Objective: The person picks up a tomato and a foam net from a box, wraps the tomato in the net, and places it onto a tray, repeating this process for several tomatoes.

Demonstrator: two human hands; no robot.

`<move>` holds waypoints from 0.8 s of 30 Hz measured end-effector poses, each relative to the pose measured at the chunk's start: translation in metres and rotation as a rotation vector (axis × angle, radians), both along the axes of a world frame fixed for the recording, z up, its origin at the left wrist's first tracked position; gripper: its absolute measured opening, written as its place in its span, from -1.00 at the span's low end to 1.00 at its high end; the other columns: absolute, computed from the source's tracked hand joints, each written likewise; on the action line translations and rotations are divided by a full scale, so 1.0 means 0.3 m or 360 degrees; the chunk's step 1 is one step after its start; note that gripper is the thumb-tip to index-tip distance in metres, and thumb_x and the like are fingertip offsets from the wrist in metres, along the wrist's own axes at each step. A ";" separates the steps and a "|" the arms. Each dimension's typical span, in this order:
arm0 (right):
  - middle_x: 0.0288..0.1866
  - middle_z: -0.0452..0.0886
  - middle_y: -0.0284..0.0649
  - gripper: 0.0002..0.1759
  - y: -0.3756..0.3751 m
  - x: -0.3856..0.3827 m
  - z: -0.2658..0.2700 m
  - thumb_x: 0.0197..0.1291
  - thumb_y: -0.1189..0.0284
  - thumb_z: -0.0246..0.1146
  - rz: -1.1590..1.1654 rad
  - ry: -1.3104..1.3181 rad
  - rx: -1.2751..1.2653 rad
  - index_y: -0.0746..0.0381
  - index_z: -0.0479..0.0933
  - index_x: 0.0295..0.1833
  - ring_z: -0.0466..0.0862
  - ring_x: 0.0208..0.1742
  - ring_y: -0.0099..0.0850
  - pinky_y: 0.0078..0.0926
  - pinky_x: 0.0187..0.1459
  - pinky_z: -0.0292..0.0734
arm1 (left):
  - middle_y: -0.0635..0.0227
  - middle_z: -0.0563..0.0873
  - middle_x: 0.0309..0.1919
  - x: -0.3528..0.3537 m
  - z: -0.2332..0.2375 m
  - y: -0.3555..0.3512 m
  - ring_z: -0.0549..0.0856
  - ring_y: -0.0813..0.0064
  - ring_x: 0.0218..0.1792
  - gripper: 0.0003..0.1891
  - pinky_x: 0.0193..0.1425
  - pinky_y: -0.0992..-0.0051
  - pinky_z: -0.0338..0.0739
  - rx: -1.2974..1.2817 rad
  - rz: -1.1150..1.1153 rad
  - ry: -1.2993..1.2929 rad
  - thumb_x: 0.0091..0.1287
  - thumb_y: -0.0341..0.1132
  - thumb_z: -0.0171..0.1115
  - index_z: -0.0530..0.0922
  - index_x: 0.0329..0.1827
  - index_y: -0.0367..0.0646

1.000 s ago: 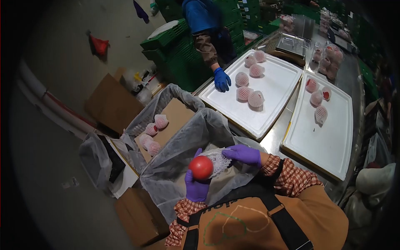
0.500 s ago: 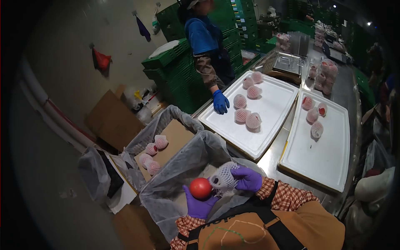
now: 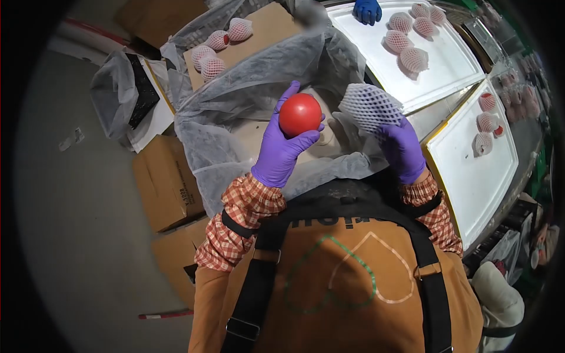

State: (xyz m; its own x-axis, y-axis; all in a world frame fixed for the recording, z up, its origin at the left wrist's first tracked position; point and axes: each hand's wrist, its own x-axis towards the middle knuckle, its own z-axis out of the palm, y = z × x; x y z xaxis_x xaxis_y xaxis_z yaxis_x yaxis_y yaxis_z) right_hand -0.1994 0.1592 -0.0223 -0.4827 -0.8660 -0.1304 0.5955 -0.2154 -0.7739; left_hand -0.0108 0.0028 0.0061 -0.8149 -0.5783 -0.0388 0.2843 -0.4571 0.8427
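A smooth, round red tomato (image 3: 301, 115) rests in my left hand (image 3: 276, 150), whose purple-gloved fingers curl around its sides. My right hand (image 3: 405, 150), gloved the same way, grips one end of a white foam net sleeve (image 3: 368, 107). The net looks puffed out and bare of fruit, and it is apart from the tomato. Both hands are above a crate lined with translucent plastic sheeting (image 3: 206, 132). Inside, a pale bottom (image 3: 250, 136) shows, partly covered by my hands.
Beyond the crate, several netted fruits (image 3: 219, 40) lie on a cardboard sheet (image 3: 268, 29). Two white foam trays (image 3: 376, 50) (image 3: 471, 194) at right carry more netted fruits (image 3: 414, 60). Another person's blue-gloved hand (image 3: 368, 10) is over the far tray. Cardboard boxes (image 3: 168, 182) stand at left.
The view has tilted down toward my body. My hands have moved apart: the net, beside the tomato before, is now clear of it at right. My left hand has raised the tomato.
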 end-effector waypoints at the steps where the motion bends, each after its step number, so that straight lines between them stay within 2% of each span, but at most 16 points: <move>1: 0.15 0.56 -0.16 -0.51 0.001 0.014 -0.001 0.17 0.60 0.06 0.0005 0.0031 0.0065 0.41 0.35 0.27 0.56 0.14 -0.41 -0.53 0.17 0.45 | 0.17 0.35 0.34 0.002 0.014 0.001 0.50 0.27 0.25 -0.07 0.29 0.36 0.47 -0.0127 0.0000 -0.0145 0.10 -0.48 0.44 0.07 0.51 -0.14; 3: 0.17 0.54 -0.14 -0.49 -0.009 0.046 0.044 0.19 0.58 0.08 0.0008 0.0122 0.0138 0.42 0.33 0.28 0.55 0.16 -0.39 -0.50 0.22 0.41 | 0.18 0.35 0.35 0.000 0.014 0.013 0.49 0.29 0.25 -0.08 0.29 0.39 0.47 -0.0247 -0.0014 -0.0296 0.09 -0.49 0.45 0.10 0.50 -0.13; 4: 0.20 0.52 -0.12 -0.48 -0.019 0.060 0.068 0.20 0.57 0.11 0.0028 0.0223 0.0197 0.42 0.31 0.30 0.53 0.19 -0.36 -0.46 0.27 0.36 | 0.21 0.36 0.34 -0.006 0.010 0.020 0.49 0.32 0.26 -0.10 0.27 0.42 0.48 -0.0488 0.0084 -0.0324 0.07 -0.50 0.45 0.13 0.49 -0.13; 5: 0.20 0.53 -0.19 -0.50 -0.024 0.069 0.077 0.23 0.51 0.17 0.0056 0.0291 0.0204 0.38 0.37 0.28 0.51 0.19 -0.43 -0.50 0.28 0.33 | 0.23 0.37 0.33 -0.013 0.007 0.024 0.48 0.35 0.26 -0.11 0.26 0.44 0.48 -0.0732 0.0187 -0.0348 0.06 -0.51 0.46 0.16 0.47 -0.12; 6: 0.20 0.53 -0.19 -0.50 -0.030 0.082 0.091 0.23 0.51 0.17 0.0053 0.0294 0.0204 0.38 0.37 0.28 0.51 0.19 -0.43 -0.50 0.28 0.33 | 0.23 0.37 0.33 -0.020 0.004 0.029 0.48 0.35 0.26 -0.11 0.26 0.44 0.48 -0.0733 0.0185 -0.0343 0.06 -0.51 0.46 0.16 0.47 -0.12; 8: 0.18 0.54 -0.20 -0.51 -0.048 0.111 0.109 0.25 0.49 0.17 0.0128 0.0483 0.0263 0.37 0.37 0.29 0.50 0.20 -0.45 -0.52 0.26 0.33 | 0.27 0.37 0.34 -0.033 -0.006 0.035 0.50 0.40 0.22 -0.12 0.24 0.45 0.49 -0.1055 0.0380 -0.0461 0.04 -0.53 0.47 0.19 0.45 -0.13; 9: 0.20 0.52 -0.22 -0.45 -0.071 0.115 0.101 0.24 0.47 0.22 0.0209 0.0517 0.0204 0.34 0.33 0.34 0.48 0.21 -0.46 -0.50 0.26 0.33 | 0.27 0.37 0.34 -0.034 -0.007 0.035 0.50 0.40 0.22 -0.12 0.24 0.45 0.49 -0.1053 0.0376 -0.0466 0.04 -0.53 0.47 0.19 0.45 -0.13; 11: 0.22 0.50 -0.22 -0.40 -0.089 0.159 0.119 0.22 0.46 0.26 0.0185 0.0540 0.0151 0.33 0.29 0.36 0.48 0.21 -0.46 -0.49 0.26 0.35 | 0.24 0.36 0.33 -0.037 -0.007 0.038 0.44 0.38 0.26 -0.14 0.24 0.46 0.50 -0.1587 0.0428 -0.0622 0.08 -0.59 0.37 0.16 0.48 -0.08; 14: 0.27 0.45 -0.18 -0.34 -0.108 0.174 0.131 0.18 0.48 0.27 0.0214 0.0560 0.0220 0.33 0.23 0.38 0.48 0.26 -0.43 -0.46 0.29 0.35 | 0.25 0.38 0.31 -0.037 0.036 0.062 0.54 0.46 0.11 -0.20 0.13 0.49 0.53 -0.1643 0.0286 -0.0639 0.13 -0.64 0.27 0.17 0.48 -0.13; 15: 0.27 0.45 -0.20 -0.31 -0.115 0.166 0.105 0.18 0.44 0.30 0.0170 0.0425 0.0110 0.32 0.22 0.40 0.47 0.25 -0.45 -0.48 0.29 0.34 | 0.25 0.38 0.31 -0.034 0.032 0.068 0.54 0.46 0.11 -0.20 0.13 0.49 0.53 -0.1641 0.0275 -0.0617 0.13 -0.64 0.27 0.17 0.48 -0.13; 17: 0.26 0.45 -0.17 -0.30 -0.103 0.141 0.094 0.21 0.37 0.30 0.0193 0.0083 -0.0065 0.30 0.20 0.41 0.46 0.28 -0.43 -0.47 0.33 0.32 | 0.25 0.44 0.26 -0.031 0.023 0.070 0.58 0.58 -0.09 -0.31 0.00 0.53 0.54 -0.0686 0.0168 -0.0182 0.21 -0.64 0.14 0.19 0.46 -0.20; 18: 0.26 0.45 -0.17 -0.30 -0.087 0.131 0.096 0.21 0.37 0.30 0.0175 0.0093 -0.0054 0.30 0.20 0.41 0.46 0.28 -0.43 -0.47 0.33 0.32 | 0.25 0.44 0.26 -0.025 0.027 0.061 0.58 0.58 -0.09 -0.31 0.00 0.53 0.54 -0.0677 0.0150 -0.0169 0.21 -0.64 0.14 0.19 0.46 -0.20; 20: 0.28 0.45 -0.11 -0.31 -0.052 0.116 0.094 0.24 0.32 0.26 0.0295 -0.0371 -0.0134 0.30 0.19 0.41 0.46 0.32 -0.35 -0.39 0.34 0.36 | 0.24 0.51 0.18 -0.002 0.038 0.029 0.55 0.66 -0.28 -0.46 -0.09 0.55 0.54 -0.0528 0.0239 -0.0266 0.34 -0.44 0.13 0.26 0.39 -0.29; 21: 0.34 0.38 -0.02 -0.32 -0.041 0.107 0.075 0.29 0.26 0.21 0.0338 -0.0468 -0.0217 0.30 0.16 0.42 0.41 0.37 -0.21 -0.23 0.37 0.35 | 0.24 0.51 0.18 0.000 0.026 0.011 0.55 0.66 -0.28 -0.46 -0.09 0.55 0.54 -0.0524 0.0229 -0.0269 0.34 -0.44 0.13 0.26 0.39 -0.29; 23: 0.37 0.33 0.00 -0.32 -0.037 0.102 0.046 0.31 0.25 0.19 0.0355 -0.0691 -0.0339 0.30 0.14 0.43 0.38 0.39 -0.15 -0.17 0.38 0.33 | 0.23 0.53 0.15 -0.004 -0.023 -0.018 0.60 0.60 -0.20 -0.53 -0.03 0.48 0.56 -0.0362 0.0099 -0.0537 0.48 -0.24 -0.02 0.28 0.38 -0.27; 24: 0.40 0.29 0.03 -0.32 -0.035 0.098 0.038 0.34 0.23 0.16 0.0382 -0.0907 -0.0466 0.30 0.13 0.44 0.35 0.40 -0.10 -0.10 0.39 0.31 | 0.23 0.53 0.15 -0.008 -0.037 -0.008 0.60 0.60 -0.20 -0.53 -0.03 0.48 0.56 -0.0362 0.0089 -0.0542 0.48 -0.24 -0.02 0.28 0.38 -0.27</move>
